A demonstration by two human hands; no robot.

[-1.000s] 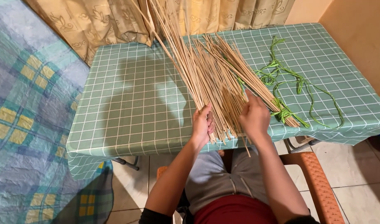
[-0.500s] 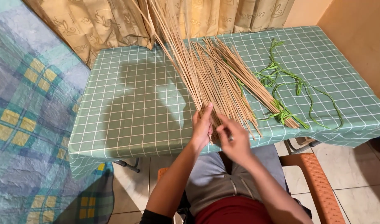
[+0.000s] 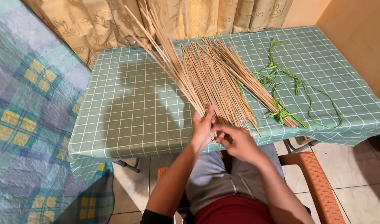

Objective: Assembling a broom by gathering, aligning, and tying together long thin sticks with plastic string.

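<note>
My left hand (image 3: 203,124) has its fingers curled around the near ends of a long bundle of thin tan sticks (image 3: 206,74), while my right hand (image 3: 235,143) pinches a few stick ends just beside it, fingers bent and touching the left fingertips. The sticks fan away from my hands across the green checked tablecloth (image 3: 132,112), their far tips reaching the patterned beige curtain (image 3: 115,25). To the right of the bundle lie loose green leaf strips (image 3: 289,87), partly touching the outermost sticks, and an orange chair (image 3: 318,186) frames my lap.
</note>
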